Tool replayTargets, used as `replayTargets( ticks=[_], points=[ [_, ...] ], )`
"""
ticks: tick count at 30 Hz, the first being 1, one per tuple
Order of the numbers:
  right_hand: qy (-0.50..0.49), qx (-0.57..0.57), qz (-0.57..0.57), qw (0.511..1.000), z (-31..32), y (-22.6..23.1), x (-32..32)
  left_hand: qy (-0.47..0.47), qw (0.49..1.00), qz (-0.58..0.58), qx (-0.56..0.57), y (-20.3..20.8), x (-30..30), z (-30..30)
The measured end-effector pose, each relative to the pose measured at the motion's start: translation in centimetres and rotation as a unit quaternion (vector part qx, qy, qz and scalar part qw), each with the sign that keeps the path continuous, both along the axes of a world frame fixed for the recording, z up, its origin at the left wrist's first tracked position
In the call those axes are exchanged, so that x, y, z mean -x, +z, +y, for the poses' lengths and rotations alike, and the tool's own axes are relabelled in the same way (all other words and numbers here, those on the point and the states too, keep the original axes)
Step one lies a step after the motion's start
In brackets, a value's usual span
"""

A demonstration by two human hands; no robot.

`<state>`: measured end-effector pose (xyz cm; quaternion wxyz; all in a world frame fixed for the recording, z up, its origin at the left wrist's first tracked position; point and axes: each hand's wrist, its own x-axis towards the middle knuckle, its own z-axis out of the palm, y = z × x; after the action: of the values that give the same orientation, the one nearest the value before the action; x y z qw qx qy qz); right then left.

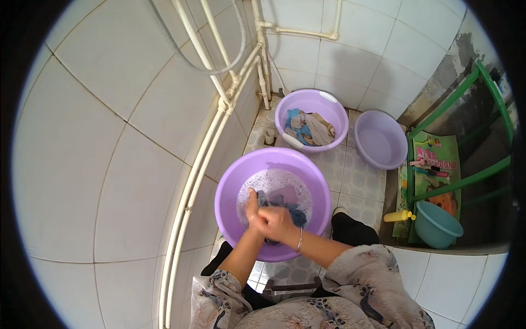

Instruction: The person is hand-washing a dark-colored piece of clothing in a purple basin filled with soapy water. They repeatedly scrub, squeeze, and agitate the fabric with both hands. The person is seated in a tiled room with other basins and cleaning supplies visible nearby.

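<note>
A large purple basin of sudsy water stands on the floor in front of me. Dark blue wet cloth lies in the water, just beyond my hands. My left hand is over the basin, with one digit stretched upward and its other fingers mostly hidden. Against it presses my right hand, curled into a fist. Whether any cloth is caught between the two hands is hidden. A bracelet circles my right wrist.
Behind stands a lilac tub holding clothes; another lilac basin is to its right. A teal basin, a yellow bottle and a green frame are at the right. Pipes run along the left wall.
</note>
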<state>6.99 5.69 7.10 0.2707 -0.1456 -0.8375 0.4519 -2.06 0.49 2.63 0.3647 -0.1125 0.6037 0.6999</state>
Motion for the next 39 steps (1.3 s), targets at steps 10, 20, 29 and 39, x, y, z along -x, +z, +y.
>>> replayTargets(
  ticks=[10, 20, 29, 39],
  points=[
    [0.02, -0.1, 0.045, 0.994, 0.5, -0.7, 0.6, -0.038, 0.992, -0.085, -0.083, -0.8, 0.8, -0.3],
    [-0.053, 0.166, -0.01, 0.985, 2.5, 0.0, -0.1, -0.132, 0.985, 0.092, -0.063, 1.9, 0.0, -1.2],
    [-0.046, -0.011, -0.093, 0.995, 5.0, 0.1, 1.0, -0.161, 0.982, -0.098, -0.031, 5.4, -2.8, 0.3],
    [0.163, 0.023, -0.17, 0.972, 7.8, 1.5, -3.4, -0.233, 0.962, 0.034, -0.139, 8.2, 1.0, -4.4]
  ],
)
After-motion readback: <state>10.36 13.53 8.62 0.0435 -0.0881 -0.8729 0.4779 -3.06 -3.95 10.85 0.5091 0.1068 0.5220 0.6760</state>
